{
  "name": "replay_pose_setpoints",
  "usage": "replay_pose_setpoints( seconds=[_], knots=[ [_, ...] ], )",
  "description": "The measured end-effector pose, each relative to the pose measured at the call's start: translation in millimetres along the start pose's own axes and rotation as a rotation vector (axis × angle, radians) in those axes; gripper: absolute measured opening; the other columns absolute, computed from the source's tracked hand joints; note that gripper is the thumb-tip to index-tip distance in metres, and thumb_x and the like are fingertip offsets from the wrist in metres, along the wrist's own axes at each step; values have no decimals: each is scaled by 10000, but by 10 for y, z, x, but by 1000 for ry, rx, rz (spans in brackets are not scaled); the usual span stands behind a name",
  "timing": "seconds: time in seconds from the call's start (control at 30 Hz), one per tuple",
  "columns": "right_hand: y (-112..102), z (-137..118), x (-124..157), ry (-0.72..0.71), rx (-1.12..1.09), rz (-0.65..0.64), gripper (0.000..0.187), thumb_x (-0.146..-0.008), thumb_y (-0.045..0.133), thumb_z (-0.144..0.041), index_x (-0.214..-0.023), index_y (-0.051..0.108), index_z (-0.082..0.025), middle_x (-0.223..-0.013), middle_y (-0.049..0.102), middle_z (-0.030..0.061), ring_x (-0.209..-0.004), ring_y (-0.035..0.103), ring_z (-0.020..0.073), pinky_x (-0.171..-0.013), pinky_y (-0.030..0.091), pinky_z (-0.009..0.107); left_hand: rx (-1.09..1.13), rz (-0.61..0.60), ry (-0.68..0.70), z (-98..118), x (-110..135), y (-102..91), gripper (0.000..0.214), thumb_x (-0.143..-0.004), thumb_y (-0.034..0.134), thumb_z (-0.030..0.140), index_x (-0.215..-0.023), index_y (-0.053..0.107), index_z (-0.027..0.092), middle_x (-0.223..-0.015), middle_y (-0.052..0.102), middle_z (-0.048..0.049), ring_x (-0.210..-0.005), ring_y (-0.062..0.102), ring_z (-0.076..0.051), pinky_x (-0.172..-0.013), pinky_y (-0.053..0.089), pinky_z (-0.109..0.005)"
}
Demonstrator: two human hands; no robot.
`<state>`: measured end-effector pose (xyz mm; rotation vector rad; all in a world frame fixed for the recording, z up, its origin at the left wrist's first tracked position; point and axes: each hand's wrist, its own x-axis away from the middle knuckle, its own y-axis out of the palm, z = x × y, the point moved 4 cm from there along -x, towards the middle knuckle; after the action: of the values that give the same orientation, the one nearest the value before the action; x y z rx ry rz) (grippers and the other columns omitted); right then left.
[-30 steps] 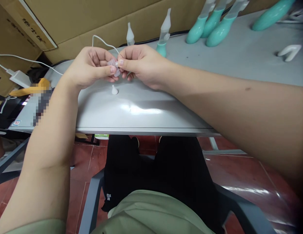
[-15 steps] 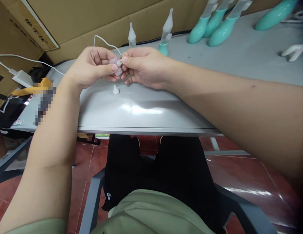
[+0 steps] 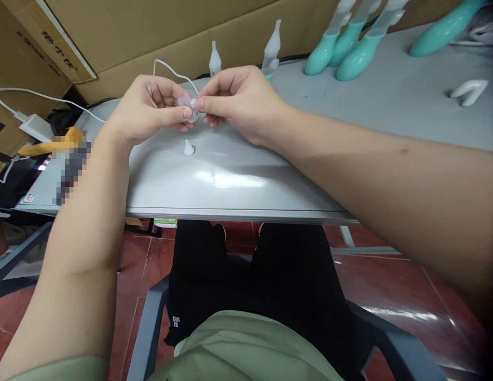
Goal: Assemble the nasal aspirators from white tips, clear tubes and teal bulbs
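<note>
Both hands meet above the grey table (image 3: 230, 180), pinching a small clear plastic piece (image 3: 189, 103) between them. My left hand (image 3: 151, 108) grips it with thumb and fingers curled. My right hand (image 3: 238, 100) pinches the same piece from the right with thumb and forefinger. A small white cone-shaped tip (image 3: 188, 148) lies on the table just below the hands. Behind them stand a clear nozzle (image 3: 215, 58) and a taller clear nozzle on a teal base (image 3: 271, 47), partly hidden by my right hand.
Three teal bottle-shaped bodies (image 3: 349, 45) with clear tops lean at the back right, another teal one (image 3: 440, 26) farther right. A white forked part (image 3: 468, 89) lies at right. A white cable (image 3: 43, 98) and charger (image 3: 34, 127) sit at left. Cardboard boxes (image 3: 151, 32) back the table.
My right hand has lifted slightly and turned, its knuckles now covering the teal base behind. The pinch on the clear piece stays; the white tip on the table has not moved.
</note>
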<state>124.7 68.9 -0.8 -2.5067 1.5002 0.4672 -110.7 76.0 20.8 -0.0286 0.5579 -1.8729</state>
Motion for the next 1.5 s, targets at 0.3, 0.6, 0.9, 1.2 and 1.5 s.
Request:
replay_pose_setpoints(
  seconds=[0.3,0.6,0.9,1.2,1.5],
  knots=[
    [17,52,-55,-12,26,-91,256,-1049,1002,-400,-941,782,-327,-1019,805,52,-985,732,281,-911,669,417,-24,-7,-27,241,101,118,516,-771,1308,517,-995,953,219,-947,895,-63,-972,930,-392,-1116,779,-767],
    [36,13,40,124,-190,-81,208,-986,871,-277,-953,668,-305,-1108,792,49,-1056,767,258,-1023,686,398,-82,50,-5,295,155,103,368,-767,1246,439,-883,938,274,-847,899,-43,-791,789,-272,-850,734,-541],
    [16,205,-145,-173,488,-101,206,-921,754,-176,-818,686,-342,-885,737,35,-1023,702,283,-1214,631,481,-428,5,-1,58,80,-228,541,-757,1181,778,-910,974,303,-843,905,-36,-747,666,-259,-858,716,-513],
    [-38,383,-299,-176,593,-140,225,-921,822,-188,-801,753,-365,-772,713,22,-987,749,304,-1201,715,452,-397,-150,-146,-4,78,-307,559,-694,1290,609,-1049,984,304,-888,911,-12,-859,778,-307,-1085,719,-569],
    [-133,322,-218,-94,401,-120,267,-936,932,-179,-812,762,-343,-792,673,51,-1119,760,342,-1358,648,515,-330,117,183,482,353,-111,238,-978,1132,574,-1014,1027,363,-882,873,-40,-958,737,-351,-1141,656,-607]
  ],
)
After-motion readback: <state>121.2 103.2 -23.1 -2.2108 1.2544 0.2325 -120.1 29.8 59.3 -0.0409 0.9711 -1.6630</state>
